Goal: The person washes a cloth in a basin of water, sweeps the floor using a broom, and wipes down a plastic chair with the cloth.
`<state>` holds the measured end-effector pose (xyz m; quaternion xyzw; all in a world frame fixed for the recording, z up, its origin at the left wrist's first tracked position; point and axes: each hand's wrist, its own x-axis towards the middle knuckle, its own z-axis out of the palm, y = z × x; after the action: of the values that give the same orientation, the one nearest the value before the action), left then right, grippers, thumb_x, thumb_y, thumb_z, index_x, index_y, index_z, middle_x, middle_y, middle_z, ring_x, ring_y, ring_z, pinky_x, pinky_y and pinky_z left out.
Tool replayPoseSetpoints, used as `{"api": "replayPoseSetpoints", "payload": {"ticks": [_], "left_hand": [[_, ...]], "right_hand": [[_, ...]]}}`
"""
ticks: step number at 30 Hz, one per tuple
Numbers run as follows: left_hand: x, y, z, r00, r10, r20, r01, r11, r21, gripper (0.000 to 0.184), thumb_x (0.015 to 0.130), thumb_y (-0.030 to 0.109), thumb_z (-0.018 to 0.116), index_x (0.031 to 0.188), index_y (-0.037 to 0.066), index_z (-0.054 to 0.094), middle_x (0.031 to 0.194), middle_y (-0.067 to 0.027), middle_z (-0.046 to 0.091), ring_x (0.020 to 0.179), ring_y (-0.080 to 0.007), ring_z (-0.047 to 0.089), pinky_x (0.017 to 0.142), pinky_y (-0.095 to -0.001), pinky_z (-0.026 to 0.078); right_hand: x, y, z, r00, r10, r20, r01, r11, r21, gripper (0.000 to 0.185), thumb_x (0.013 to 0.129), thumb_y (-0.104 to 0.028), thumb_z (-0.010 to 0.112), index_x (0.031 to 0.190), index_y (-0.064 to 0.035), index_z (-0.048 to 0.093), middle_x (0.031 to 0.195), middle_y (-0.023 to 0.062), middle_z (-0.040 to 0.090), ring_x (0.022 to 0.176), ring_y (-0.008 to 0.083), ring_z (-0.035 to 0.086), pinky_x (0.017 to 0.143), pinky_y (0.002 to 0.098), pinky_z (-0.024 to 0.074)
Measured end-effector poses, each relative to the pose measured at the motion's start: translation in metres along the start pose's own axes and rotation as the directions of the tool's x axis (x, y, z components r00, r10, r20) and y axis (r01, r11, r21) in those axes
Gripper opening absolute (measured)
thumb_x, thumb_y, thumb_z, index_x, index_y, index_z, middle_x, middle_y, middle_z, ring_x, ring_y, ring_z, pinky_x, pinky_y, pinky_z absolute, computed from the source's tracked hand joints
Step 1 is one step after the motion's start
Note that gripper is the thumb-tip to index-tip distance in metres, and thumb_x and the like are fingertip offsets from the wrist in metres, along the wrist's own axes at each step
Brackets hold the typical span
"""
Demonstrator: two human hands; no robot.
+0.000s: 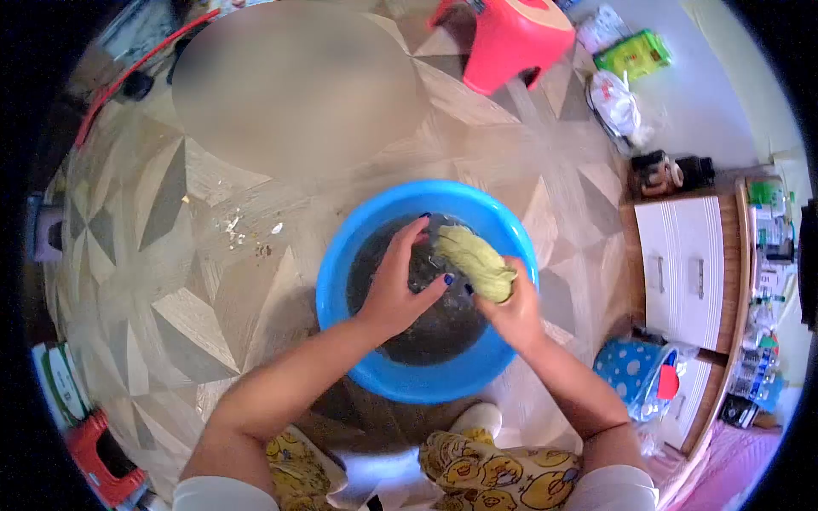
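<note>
Yellow-green cloth [473, 261]: bunched up, over the right part of the blue basin [336, 328], above the dark water [417, 328]. Its lower right end is in your right hand [509, 311]; the other end slants up and left toward the middle of the basin.

Your right hand is closed around that end, thumb on the near side. Your left hand [402, 289] is just left of the cloth, apart from it, open, fingers and thumb spread and curved, nothing held. It's over the water too.

Basin sits on the patterned floor [281, 213], just ahead of your feet. White bits [232, 226] lie on the floor to the left of the basin. Red stool [520, 43] stands beyond it, ahead and right. Drawer cabinet [682, 264] is well off to the right, with a blue polka-dot bag [630, 370] near its lower drawers. Red crate [102, 456] is down at far left.
</note>
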<state>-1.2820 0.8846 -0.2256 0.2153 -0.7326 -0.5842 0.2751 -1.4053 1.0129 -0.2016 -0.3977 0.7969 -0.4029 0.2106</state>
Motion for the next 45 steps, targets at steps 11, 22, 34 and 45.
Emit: {"api": "replayPoseSetpoints", "payload": {"ticks": [11, 22, 34, 45], "left_hand": [[-0.114, 0.112, 0.077, 0.787, -0.616, -0.034, 0.584, 0.762, -0.278, 0.030, 0.076, 0.008, 0.041, 0.104, 0.002, 0.030, 0.091, -0.0108, 0.045, 0.083, -0.0173, 0.045, 0.073, -0.0275, 0.036], [-0.108, 0.370, 0.110, 0.762, -0.613, 0.209, 0.630, 0.776, -0.020, 0.029, 0.073, 0.013, 0.047, 0.097, 0.000, 0.036, 0.088, -0.0138, 0.048, 0.081, -0.0221, 0.047, 0.069, -0.0306, 0.036], [-0.041, 0.504, 0.190, 0.734, -0.496, 0.464, 0.519, 0.850, 0.089, 0.029, 0.071, 0.011, 0.049, 0.100, 0.004, 0.047, 0.094, -0.0086, 0.050, 0.084, -0.0152, 0.047, 0.074, -0.0255, 0.036], [-0.042, 0.494, 0.209, 0.717, -0.530, 0.453, 0.553, 0.828, 0.095, 0.014, 0.072, 0.012, 0.050, 0.076, 0.000, 0.056, 0.069, -0.0028, 0.055, 0.063, -0.0083, 0.047, 0.058, -0.0216, 0.036]], "right_hand": [[-0.151, -0.064, -0.063, 0.848, 0.394, 0.355, -0.505, 0.805, 0.313, 0.055, 0.061, -0.023, 0.062, 0.104, -0.0014, 0.034, 0.093, 0.0188, 0.047, 0.089, 0.0277, 0.046, 0.076, 0.0326, 0.0359], [-0.248, -0.234, -0.212, 0.830, 0.543, 0.130, -0.557, 0.820, 0.133, 0.079, 0.059, -0.016, 0.060, 0.118, -0.0010, 0.009, 0.100, 0.0235, 0.042, 0.097, 0.0318, 0.040, 0.078, 0.0337, 0.0330], [-0.283, -0.226, -0.386, 0.702, 0.688, -0.185, -0.472, 0.643, 0.603, 0.042, 0.061, -0.013, 0.059, 0.098, -0.0018, 0.044, 0.086, 0.0092, 0.052, 0.081, 0.0162, 0.049, 0.071, 0.0273, 0.0376], [-0.300, -0.184, -0.421, 0.149, 0.819, -0.555, -0.649, 0.504, 0.570, 0.037, 0.055, -0.016, 0.064, 0.086, -0.0009, 0.050, 0.078, 0.0114, 0.054, 0.068, 0.0204, 0.052, 0.063, 0.0294, 0.0403]]}}
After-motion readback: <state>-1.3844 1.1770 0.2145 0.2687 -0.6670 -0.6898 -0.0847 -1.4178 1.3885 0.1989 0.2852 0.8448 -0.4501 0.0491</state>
